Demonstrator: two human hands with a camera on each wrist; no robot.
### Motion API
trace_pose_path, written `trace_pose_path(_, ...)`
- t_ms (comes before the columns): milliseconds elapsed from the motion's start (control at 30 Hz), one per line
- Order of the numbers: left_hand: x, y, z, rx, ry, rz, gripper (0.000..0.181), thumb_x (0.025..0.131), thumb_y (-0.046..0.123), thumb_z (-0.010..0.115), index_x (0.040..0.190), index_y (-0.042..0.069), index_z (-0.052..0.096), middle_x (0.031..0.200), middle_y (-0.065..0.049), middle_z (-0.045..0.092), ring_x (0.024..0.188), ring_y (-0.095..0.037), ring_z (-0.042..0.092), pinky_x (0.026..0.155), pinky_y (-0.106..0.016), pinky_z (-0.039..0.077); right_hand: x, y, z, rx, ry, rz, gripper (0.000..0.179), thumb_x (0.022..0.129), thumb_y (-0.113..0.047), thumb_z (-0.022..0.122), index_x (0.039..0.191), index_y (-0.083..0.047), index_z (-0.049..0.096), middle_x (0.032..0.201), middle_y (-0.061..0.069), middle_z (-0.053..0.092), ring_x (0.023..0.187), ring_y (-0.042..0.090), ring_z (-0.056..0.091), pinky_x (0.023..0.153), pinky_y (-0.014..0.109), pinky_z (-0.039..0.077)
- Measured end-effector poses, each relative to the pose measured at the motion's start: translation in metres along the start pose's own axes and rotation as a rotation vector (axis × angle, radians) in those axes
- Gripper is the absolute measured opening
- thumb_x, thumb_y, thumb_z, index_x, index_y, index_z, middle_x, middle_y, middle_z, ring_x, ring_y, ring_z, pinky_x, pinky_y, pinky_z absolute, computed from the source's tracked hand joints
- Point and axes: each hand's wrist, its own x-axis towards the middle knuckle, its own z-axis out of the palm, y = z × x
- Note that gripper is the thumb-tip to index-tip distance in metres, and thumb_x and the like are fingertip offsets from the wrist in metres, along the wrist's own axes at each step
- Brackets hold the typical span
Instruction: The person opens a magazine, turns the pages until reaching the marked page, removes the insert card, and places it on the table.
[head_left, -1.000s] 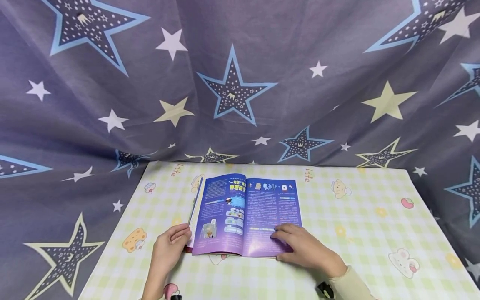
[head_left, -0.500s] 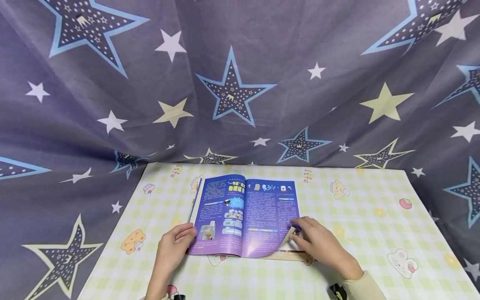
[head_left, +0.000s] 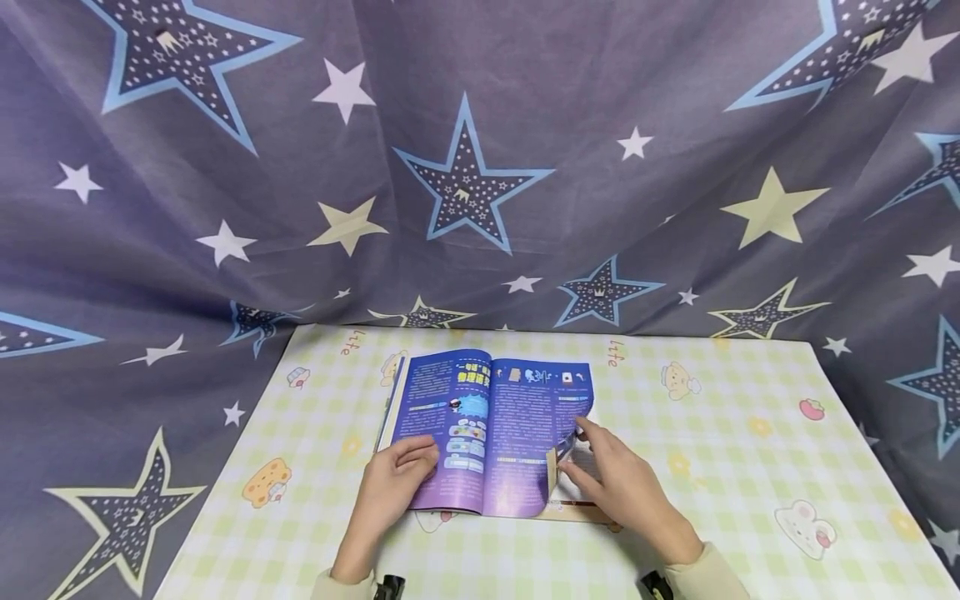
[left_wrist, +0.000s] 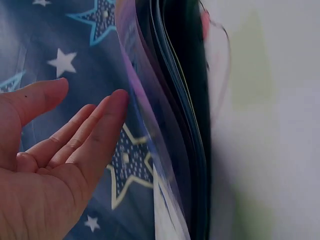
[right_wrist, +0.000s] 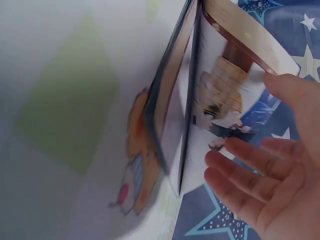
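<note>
An open magazine (head_left: 517,425) with blue and purple pages lies on the table. My left hand (head_left: 395,482) rests over the lower left page; in the left wrist view that hand (left_wrist: 65,165) has its fingers fairly straight, beside the page edges. At the lower right corner, my right hand (head_left: 628,483) holds the page (head_left: 552,475), which curls up and leftward. From the right wrist, the thumb of the right hand (right_wrist: 280,175) is seen at the edge of the raised page (right_wrist: 255,37), with an illustrated page behind. The index fingertip is hidden there.
The table is covered with a green-and-white checked cloth (head_left: 712,467) printed with cartoon figures. Behind and beside it hangs a dark star-patterned curtain (head_left: 525,125). A black strap (head_left: 390,587) shows at the left wrist.
My right hand has gone from lying on the right page to lifting its lower corner, curling it leftward. My left hand has slid rightward from the left edge onto the left page.
</note>
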Motion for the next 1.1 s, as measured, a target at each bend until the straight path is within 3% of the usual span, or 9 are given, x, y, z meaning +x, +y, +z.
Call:
trace_pose_path(267,0.002,0.010,0.024,-0.105,-0.119,0.074,0.036,0.092,0.017,0.075,0.118,-0.005,0.068,0.103,-0.015,0.073,0.093,-0.026,0.073,0.079,-0.026,0.059,0.006,-0.012,0.003,0.121,-0.028,-0.088,0.058,0.096,-0.027,0.070,0.146,-0.010,0.048,0.138,0.006,0.059,0.125,0.025,0.057,0.100,0.046,0.050)
trace_pose_path(500,0.001,0.016,0.047,-0.238,-0.257,0.049,0.046,0.093,0.018,0.073,0.125,-0.013,0.060,0.110,-0.024,0.069,0.100,-0.036,0.070,0.079,-0.035,0.060,0.010,-0.020,0.007,0.211,-0.124,-0.136,0.052,0.100,-0.017,0.064,0.148,-0.007,0.046,0.147,0.009,0.051,0.134,0.025,0.048,0.110,0.043,0.040)
trace_pose_path(633,0.000,0.018,0.058,-0.242,-0.305,0.047,0.045,0.093,0.017,0.074,0.124,-0.012,0.061,0.107,-0.021,0.071,0.095,-0.031,0.072,0.078,-0.036,0.060,0.012,-0.024,0.010,0.245,-0.155,-0.156,0.050,0.102,-0.014,0.058,0.150,-0.009,0.044,0.151,0.008,0.047,0.137,0.024,0.045,0.111,0.044,0.039)
trace_pose_path(867,0.000,0.015,0.062,-0.203,-0.283,0.064,0.034,0.093,0.006,0.071,0.121,-0.012,0.063,0.098,-0.020,0.073,0.085,-0.027,0.073,0.070,-0.031,0.061,0.012,-0.026,0.013,0.256,-0.176,-0.174,0.050,0.103,-0.014,0.056,0.151,-0.009,0.041,0.152,0.007,0.046,0.137,0.023,0.044,0.109,0.045,0.042)
trace_pose_path(1100,0.001,0.007,0.042,-0.190,-0.171,0.034,0.032,0.092,0.002,0.070,0.118,-0.015,0.063,0.095,-0.022,0.073,0.082,-0.029,0.074,0.069,-0.031,0.061,0.010,-0.023,0.012,0.202,-0.180,-0.168,0.057,0.098,-0.019,0.066,0.148,-0.004,0.044,0.146,0.012,0.051,0.135,0.027,0.047,0.110,0.045,0.040)
